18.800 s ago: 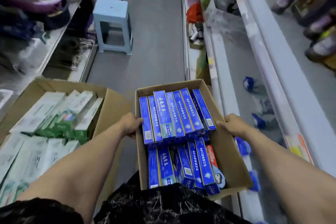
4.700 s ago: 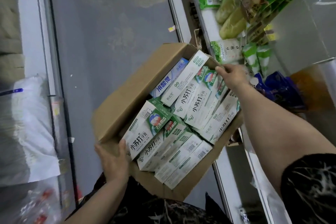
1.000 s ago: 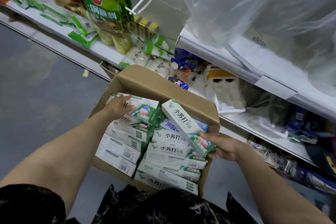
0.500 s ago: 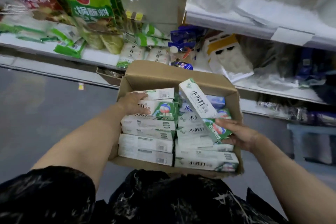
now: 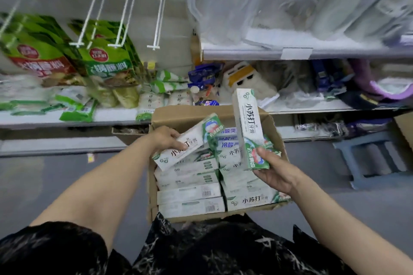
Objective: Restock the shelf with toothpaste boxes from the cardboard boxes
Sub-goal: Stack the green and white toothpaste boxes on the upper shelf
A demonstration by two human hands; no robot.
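An open cardboard box (image 5: 271, 123) sits on my lap, filled with several white-and-green toothpaste boxes (image 5: 190, 194) lying flat. My left hand (image 5: 166, 138) grips one toothpaste box (image 5: 194, 138) near its middle, lifted at a slant above the left stack. My right hand (image 5: 276, 172) holds another toothpaste box (image 5: 247, 125) by its lower green end, standing it nearly upright over the right side of the cardboard box. A few blue-lettered boxes (image 5: 228, 140) show at the far end of the carton.
Store shelves face me. Green snack bags (image 5: 107, 60) hang on white pegs (image 5: 121, 18) at upper left, small packets lie on the shelf (image 5: 107, 116) below. Clear plastic bags (image 5: 290, 2) fill the upper right shelf. A blue stool (image 5: 368, 158) stands on the grey floor at right.
My left hand has lifted a toothpaste box off the left stack. My right hand has raised its box more upright. My view has tilted up toward the shelves.
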